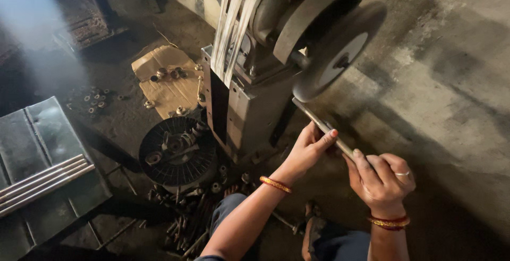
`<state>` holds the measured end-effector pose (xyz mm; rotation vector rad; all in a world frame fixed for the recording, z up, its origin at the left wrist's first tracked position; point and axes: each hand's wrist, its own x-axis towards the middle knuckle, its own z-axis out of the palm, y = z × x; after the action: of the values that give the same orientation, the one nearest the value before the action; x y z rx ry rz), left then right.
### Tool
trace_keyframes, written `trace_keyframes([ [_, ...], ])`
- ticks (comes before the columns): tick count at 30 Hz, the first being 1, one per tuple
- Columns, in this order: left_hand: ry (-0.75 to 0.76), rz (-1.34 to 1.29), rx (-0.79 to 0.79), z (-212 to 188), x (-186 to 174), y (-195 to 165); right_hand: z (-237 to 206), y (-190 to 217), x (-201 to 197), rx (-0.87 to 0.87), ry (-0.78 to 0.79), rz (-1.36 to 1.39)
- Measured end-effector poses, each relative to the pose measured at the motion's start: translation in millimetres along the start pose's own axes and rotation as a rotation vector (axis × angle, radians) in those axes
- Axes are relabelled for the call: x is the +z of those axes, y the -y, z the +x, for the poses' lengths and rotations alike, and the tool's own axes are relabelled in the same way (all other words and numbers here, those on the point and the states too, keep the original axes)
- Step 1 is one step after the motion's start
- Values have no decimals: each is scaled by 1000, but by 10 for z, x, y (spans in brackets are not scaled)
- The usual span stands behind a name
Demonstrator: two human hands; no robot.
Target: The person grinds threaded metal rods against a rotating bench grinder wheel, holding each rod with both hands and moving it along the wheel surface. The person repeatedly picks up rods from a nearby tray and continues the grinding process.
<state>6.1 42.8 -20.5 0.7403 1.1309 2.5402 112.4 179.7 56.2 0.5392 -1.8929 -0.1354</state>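
Note:
A grey grinding wheel (340, 48) spins on a belt-driven pedestal grinder (249, 96). I hold a long thin metal rod (319, 124) with both hands, its far tip touching the lower edge of the wheel. My left hand (308, 152) pinches the rod near its middle, thumb on top. My right hand (380, 181) grips the rod's near end, which is hidden in the fist. Both wrists carry orange bangles, and the right hand has a ring.
A round dark fan-like disc (178, 154) holding small parts lies left of the pedestal. Cardboard (167, 77) with nuts sits behind it. Several rods (42, 178) rest on a metal sheet at left. Loose bolts litter the floor near my knee (234, 208). A concrete wall (451, 80) stands at right.

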Motion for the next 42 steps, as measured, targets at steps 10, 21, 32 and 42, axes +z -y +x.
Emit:
trace_keyframes([
  [10,-95,39,122,64,-97,1,132,144,83,63,80,14],
  [21,-50,19,77,86,-68,210,139,67,-27,79,127,40],
  [32,-90,67,149,128,-135,163,198,114,43,106,127,62],
  [42,-83,39,109,77,-49,152,121,103,-14,95,89,34],
])
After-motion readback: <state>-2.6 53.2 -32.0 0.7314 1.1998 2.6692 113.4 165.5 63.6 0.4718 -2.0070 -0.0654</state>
